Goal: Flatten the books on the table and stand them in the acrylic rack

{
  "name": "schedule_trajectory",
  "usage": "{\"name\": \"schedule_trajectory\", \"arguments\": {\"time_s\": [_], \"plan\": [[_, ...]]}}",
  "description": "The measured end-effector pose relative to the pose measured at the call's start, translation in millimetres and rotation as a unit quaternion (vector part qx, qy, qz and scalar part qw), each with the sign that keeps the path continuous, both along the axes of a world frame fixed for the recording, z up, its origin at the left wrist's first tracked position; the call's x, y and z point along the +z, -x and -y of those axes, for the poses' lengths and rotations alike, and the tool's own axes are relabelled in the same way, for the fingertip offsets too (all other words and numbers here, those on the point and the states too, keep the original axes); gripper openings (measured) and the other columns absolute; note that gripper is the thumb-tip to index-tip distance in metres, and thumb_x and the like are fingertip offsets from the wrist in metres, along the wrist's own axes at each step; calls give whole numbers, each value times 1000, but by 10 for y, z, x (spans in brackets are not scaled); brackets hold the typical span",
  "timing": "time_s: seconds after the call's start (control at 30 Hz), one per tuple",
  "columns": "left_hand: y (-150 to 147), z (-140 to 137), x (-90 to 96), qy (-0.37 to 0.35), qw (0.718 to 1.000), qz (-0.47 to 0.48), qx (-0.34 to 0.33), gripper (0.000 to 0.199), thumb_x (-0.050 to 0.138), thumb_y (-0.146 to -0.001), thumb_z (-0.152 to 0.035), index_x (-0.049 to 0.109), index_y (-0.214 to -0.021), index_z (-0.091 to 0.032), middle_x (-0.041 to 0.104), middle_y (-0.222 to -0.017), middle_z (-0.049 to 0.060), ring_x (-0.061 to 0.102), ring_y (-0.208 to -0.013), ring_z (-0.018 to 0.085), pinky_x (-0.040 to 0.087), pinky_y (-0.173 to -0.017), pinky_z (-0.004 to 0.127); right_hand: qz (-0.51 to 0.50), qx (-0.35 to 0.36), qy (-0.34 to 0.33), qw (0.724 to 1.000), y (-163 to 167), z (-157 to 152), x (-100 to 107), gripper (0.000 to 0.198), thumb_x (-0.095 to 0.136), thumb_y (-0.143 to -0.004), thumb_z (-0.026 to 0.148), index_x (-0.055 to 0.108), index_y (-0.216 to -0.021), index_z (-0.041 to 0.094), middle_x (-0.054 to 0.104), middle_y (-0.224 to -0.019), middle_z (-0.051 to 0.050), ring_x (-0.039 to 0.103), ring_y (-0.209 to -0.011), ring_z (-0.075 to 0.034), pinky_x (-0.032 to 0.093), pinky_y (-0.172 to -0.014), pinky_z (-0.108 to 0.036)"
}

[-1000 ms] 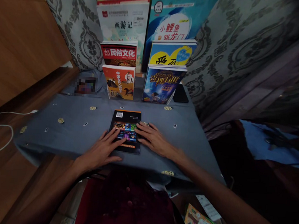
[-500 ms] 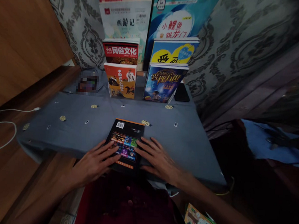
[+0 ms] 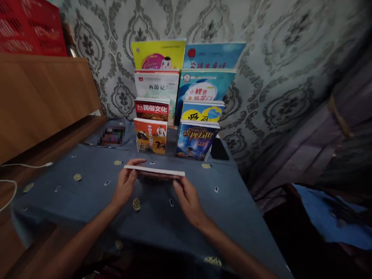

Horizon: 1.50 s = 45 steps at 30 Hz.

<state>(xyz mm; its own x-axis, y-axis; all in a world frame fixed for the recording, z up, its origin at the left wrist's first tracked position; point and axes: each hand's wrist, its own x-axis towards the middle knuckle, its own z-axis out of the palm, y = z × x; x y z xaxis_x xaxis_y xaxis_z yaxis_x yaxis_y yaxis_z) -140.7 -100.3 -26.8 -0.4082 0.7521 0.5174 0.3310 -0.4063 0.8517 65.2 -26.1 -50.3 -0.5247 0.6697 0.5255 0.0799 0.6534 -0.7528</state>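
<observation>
Both my hands hold a thin book (image 3: 155, 171) above the table, seen edge-on with its pale page edge toward me. My left hand (image 3: 127, 183) grips its left end, thumb on the near side. At the right end my right hand (image 3: 186, 197) is closed on it, its fingers mostly hidden behind. The book's cover is in shadow. Beyond it stands a tiered display of books, with an orange book (image 3: 151, 137) at the front left and a blue book (image 3: 195, 141) at the front right.
Grey patterned cloth covers the table (image 3: 231, 219). A black phone-like slab (image 3: 219, 149) lies right of the display, a blurred-out item (image 3: 112, 135) to its left. A wooden cabinet (image 3: 32, 107) with a red basket (image 3: 25, 20) stands at left, a white cable (image 3: 15, 191) below.
The book lay flat under my spread hands; now both hands grip it, lifted and tilted edge-on, farther from me. My view has risen, showing the whole display and the red basket.
</observation>
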Motion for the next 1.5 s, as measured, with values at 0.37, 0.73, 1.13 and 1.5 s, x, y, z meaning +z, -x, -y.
{"name": "schedule_trajectory", "arguments": {"time_s": [0.37,0.73,1.13,1.5], "plan": [[111,-525,51,16,992,113,51,69,56,-74,-85,68,-83,-18,71,-80,4,64,-81,20,52,-76,30,-38,-55,2,998,436,-267,-102,39,32,-105,41,48,-135,23,67,-118,-8,63,-113,-22,51,-99,-36],[225,-733,20,-1,989,142,28,66,60,-76,-80,69,-94,-17,72,-85,4,65,-83,20,53,-74,27,-64,-57,10,996,534,-385,-97,32,36,-103,38,54,-124,22,69,-113,-8,64,-108,-22,52,-93,-36],[735,-1595,619,-163,984,68,20,61,55,-85,-75,68,-102,-18,74,-103,6,67,-106,22,52,-94,32,-72,-46,-137,987,1065,-1328,524,27,30,-102,37,50,-113,22,63,-104,-10,61,-100,-24,49,-92,-40],[935,-1703,216,-114,992,10,56,54,49,-92,-69,63,-104,-18,70,-105,6,64,-102,20,49,-94,31,15,-64,-139,988,1099,-1547,167,19,32,-101,34,47,-94,24,57,-93,-8,58,-93,-24,49,-86,-40]]}}
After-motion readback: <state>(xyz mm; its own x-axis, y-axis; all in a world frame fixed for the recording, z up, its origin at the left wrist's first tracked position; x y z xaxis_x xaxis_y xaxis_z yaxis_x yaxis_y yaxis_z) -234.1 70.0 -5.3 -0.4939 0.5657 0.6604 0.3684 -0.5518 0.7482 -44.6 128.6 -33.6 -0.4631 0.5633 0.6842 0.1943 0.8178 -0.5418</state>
